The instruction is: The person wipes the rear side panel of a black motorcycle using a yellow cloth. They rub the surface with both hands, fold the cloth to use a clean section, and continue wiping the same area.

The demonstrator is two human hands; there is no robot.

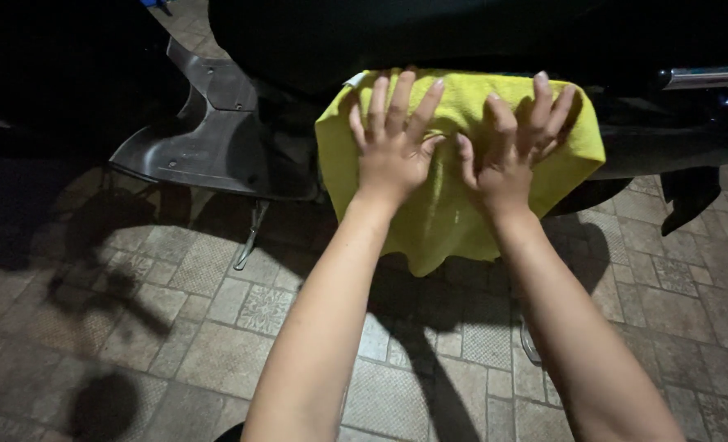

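- Two bare hands lay flat on one soft yellow microfibre cloth (pixel 454 205), which was draped over the dark side of a black scooter body (pixel 429 33) near the top middle of the view.
- At the far left, the scene fell into deep shadow, and nothing there could be told apart.
- Next came a grey moulded plastic footboard panel (pixel 204 139), smooth and matt, curving up from a flat lip to a narrow neck.
- Below it, a thin metal side stand (pixel 251 237) slanted down to the paved ground (pixel 176 327), which was laid in square and oblong stone blocks with a rough, stippled face.
- The cloth's long axis ran roughly left to right along the scooter's flank; its upper edge lay against the bodywork and its lower part hung down to a loose, blunt point towards the ground.
- The left hand (pixel 393 139) pressed palm-down on the cloth's upper left, fingers spread and pointing up and away from the wearer, gripping nothing.
- The right hand (pixel 511 147) sat just beside it on the upper right, fingers likewise splayed and slightly bent, flat on the fabric without pinching it.
- The thumbs were close to each other over a crease in the cloth.
- At the far right, a shiny chrome bar (pixel 708 76) ran along the scooter above a dark curved panel.
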